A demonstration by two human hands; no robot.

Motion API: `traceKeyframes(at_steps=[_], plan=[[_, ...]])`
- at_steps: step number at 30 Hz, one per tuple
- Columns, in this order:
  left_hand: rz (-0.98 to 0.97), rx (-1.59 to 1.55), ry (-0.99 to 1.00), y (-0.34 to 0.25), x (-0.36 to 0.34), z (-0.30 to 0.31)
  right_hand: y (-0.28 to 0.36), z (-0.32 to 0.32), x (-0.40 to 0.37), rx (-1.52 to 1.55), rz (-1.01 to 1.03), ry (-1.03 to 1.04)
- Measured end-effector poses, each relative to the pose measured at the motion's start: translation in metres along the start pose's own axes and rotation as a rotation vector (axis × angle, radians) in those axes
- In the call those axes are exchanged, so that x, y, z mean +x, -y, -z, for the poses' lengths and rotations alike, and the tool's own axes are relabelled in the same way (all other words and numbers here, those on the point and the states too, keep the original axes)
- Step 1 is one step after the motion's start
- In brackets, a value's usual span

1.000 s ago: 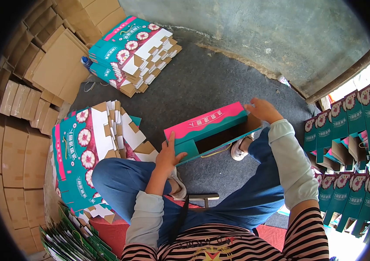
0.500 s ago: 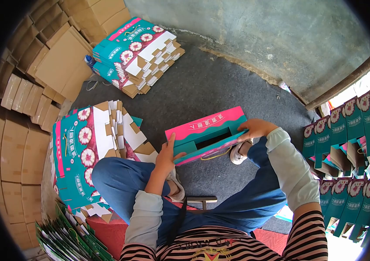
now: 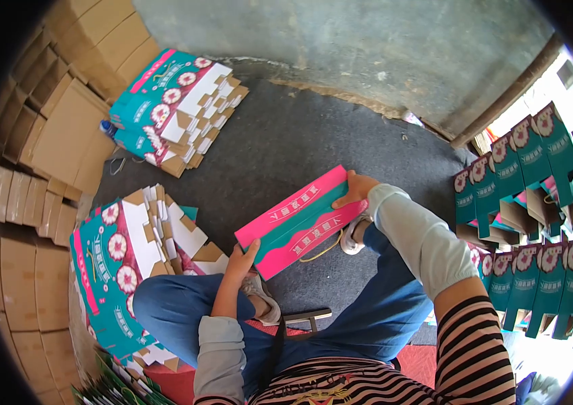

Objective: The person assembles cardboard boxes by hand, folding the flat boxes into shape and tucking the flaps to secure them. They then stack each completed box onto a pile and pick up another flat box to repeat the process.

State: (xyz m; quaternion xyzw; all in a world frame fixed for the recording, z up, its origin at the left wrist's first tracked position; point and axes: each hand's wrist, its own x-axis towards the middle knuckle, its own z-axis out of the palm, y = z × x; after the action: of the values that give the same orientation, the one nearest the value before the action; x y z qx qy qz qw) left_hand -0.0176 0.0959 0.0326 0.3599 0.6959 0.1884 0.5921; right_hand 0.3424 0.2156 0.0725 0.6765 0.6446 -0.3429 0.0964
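Between my knees I hold a pink and teal gift box (image 3: 300, 219) with white lettering, tilted, its near face closed over with no gap showing. My left hand (image 3: 239, 262) grips the left end, thumb on the face. At the upper right end my right hand (image 3: 356, 188) is closed on the box, its fingers partly hidden behind it. A yellow cord handle (image 3: 323, 252) hangs from the lower edge.
Flat printed box blanks (image 3: 121, 263) lie stacked at my left, with another stack (image 3: 165, 108) farther back. Brown cartons (image 3: 20, 263) line the left side. Folded teal boxes (image 3: 532, 162) stand in rows at right. A concrete wall (image 3: 340, 47) rises behind.
The open slot in the box's face is now closed, and a second pink lettered panel shows. The box has turned, its right end higher. My view has shifted slightly.
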Motion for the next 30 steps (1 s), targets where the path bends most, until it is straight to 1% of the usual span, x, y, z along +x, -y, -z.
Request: traceKeyframes(at_steps=[2,4,5,8,11,14,15,17,18,19,21,23,25,26,27,29,30], plan=[[-0.034,-0.014,0.062,0.0,0.004,0.001,-0.002,0.005,0.011,-0.048,-0.004,0.031],[-0.087,-0.022,0.119,-0.01,-0.002,0.004,-0.002,0.015,0.016,-0.109,0.087,0.074],[-0.065,-0.041,0.068,-0.006,0.004,0.004,-0.004,0.018,0.02,-0.144,0.136,0.101],[-0.07,0.068,0.124,-0.017,0.0,0.007,-0.016,0.017,0.023,0.059,0.123,0.183],[-0.066,0.046,0.154,-0.018,0.004,0.008,-0.027,0.01,0.028,0.185,0.083,0.21],[-0.063,0.061,0.122,-0.016,0.01,0.005,-0.047,-0.005,0.034,0.115,0.241,0.032],[-0.05,0.046,0.11,-0.027,0.006,-0.001,-0.052,-0.007,0.03,0.139,0.247,-0.03],[-0.284,0.152,0.057,-0.025,0.019,-0.014,-0.069,0.002,0.003,0.182,0.251,-0.141],[-0.398,0.201,0.036,-0.023,0.024,-0.023,-0.078,0.009,-0.013,0.194,0.189,-0.199],[-0.465,0.231,0.006,-0.033,0.023,-0.038,-0.089,0.013,-0.025,0.203,0.126,-0.255],[-0.605,0.284,-0.059,-0.058,0.028,-0.076,-0.127,0.008,-0.043,0.339,0.234,-0.537],[-0.799,0.327,-0.094,-0.065,0.049,-0.122,-0.173,-0.006,-0.051,0.401,0.203,-0.69],[-0.709,0.081,0.07,-0.067,0.065,-0.173,-0.215,-0.024,-0.051,0.445,0.098,-0.771],[-0.659,-0.039,0.155,-0.065,0.075,-0.196,-0.234,-0.036,-0.051,0.462,0.005,-0.774],[-0.662,0.008,0.181,-0.058,0.09,-0.215,-0.254,-0.05,-0.05,0.479,-0.089,-0.776],[-0.664,0.102,0.239,-0.041,0.118,-0.25,-0.296,-0.09,-0.043,0.542,-0.17,-0.737],[-0.58,0.085,0.254,-0.042,0.121,-0.261,-0.32,-0.116,-0.035,0.574,-0.206,-0.715]])
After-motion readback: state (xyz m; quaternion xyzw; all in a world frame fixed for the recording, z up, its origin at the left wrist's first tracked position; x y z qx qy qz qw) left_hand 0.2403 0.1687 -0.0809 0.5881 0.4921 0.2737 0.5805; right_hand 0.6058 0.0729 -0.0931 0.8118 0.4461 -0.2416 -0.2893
